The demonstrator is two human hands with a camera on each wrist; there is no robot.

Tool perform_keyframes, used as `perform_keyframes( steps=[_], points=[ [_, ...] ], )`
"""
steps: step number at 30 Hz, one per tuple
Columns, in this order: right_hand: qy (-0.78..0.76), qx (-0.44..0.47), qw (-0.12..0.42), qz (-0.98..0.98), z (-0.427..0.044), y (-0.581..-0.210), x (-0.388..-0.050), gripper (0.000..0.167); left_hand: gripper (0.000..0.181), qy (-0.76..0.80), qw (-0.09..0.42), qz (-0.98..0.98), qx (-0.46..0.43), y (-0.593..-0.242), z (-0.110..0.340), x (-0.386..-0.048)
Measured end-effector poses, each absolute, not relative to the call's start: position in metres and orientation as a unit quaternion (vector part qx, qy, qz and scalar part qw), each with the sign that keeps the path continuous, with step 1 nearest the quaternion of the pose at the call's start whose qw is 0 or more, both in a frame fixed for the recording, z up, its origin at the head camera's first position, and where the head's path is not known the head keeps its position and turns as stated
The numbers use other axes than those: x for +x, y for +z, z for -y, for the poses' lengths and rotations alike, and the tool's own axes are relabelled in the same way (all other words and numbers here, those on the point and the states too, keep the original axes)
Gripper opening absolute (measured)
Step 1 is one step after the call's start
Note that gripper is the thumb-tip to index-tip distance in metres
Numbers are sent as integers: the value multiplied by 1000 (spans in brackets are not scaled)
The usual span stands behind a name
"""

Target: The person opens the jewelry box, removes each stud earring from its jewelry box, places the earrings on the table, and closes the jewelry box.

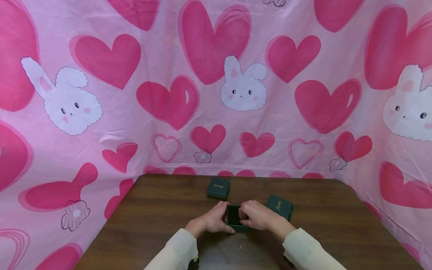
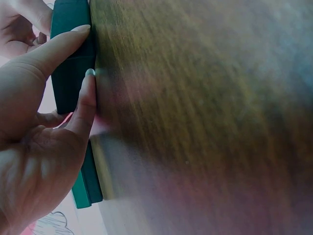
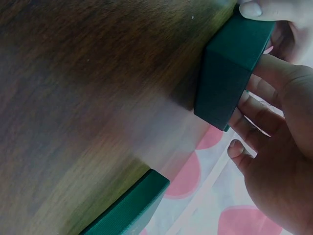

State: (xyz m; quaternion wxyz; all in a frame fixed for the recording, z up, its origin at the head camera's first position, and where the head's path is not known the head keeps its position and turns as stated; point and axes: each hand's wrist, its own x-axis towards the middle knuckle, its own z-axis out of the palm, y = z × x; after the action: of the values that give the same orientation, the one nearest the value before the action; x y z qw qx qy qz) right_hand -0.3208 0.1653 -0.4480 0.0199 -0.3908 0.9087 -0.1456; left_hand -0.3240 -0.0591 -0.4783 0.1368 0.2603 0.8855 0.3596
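A dark green jewelry box stands without a lid between my hands, its black inside facing up. My left hand grips the box at its left side, thumb along the front wall; in the left wrist view that thumb lies on the green wall. Over the right part of the opening, my right hand has bent fingers reaching down into the box. Its fingers are at the upper rim in the right wrist view. The fingertips are hidden, so whether they pinch anything is unclear.
A green box with gold lettering sits behind the hands. Another green lettered piece lies by my right hand. Near the front, a tiny pale object rests on the brown wooden table. Pink heart-and-rabbit cloth hangs around the table.
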Motion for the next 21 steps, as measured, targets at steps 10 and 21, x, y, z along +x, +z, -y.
perform_keyframes(
  steps=[10, 21],
  points=[
    [-110, -380, -5, -918, -167, -447, -317, 11, 71, 358, 135, -887, 259, -478, 58, -323],
    [-114, -383, -7, -917, -169, -447, -317, 6, 74, 353, 132, -889, 258, -475, 57, -321]
  ],
)
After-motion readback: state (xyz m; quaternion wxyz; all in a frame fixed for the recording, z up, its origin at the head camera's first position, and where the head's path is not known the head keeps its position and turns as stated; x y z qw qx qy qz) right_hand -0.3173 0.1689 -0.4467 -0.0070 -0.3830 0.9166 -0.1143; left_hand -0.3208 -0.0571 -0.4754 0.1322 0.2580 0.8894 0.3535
